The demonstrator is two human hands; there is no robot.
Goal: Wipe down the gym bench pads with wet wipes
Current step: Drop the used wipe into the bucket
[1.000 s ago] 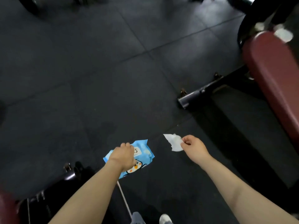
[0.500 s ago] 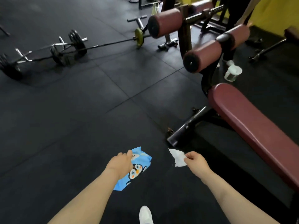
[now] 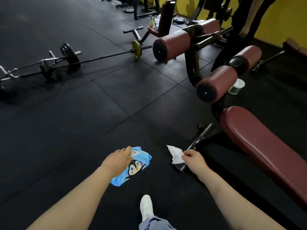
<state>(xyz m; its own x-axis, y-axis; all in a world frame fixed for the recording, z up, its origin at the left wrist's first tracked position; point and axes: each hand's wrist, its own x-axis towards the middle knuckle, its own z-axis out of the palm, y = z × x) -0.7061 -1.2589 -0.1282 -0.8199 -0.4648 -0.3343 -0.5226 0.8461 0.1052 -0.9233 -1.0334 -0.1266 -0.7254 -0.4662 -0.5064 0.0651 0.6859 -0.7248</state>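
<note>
My left hand (image 3: 118, 161) holds a blue wet-wipe pack (image 3: 135, 166) with a penguin print, low in the middle of the view. My right hand (image 3: 193, 159) pinches a crumpled white wet wipe (image 3: 175, 154) just left of the bench's black foot bar. The maroon bench pad (image 3: 259, 146) slopes along the right side, apart from both hands. Above it stand the maroon roller pads (image 3: 216, 83) on the black frame, with an upper one (image 3: 172, 44) farther back.
A barbell with plates (image 3: 69, 58) lies across the black rubber floor at upper left. A white tub (image 3: 236, 86) sits behind the rollers. A person stands by the yellow wall (image 3: 282, 17) at top right. My white shoe (image 3: 146, 207) is at the bottom.
My view has tilted up, bringing the rollers, barbell and wall into sight. Both hands keep the pack and the wipe in the same hold, a little farther apart.
</note>
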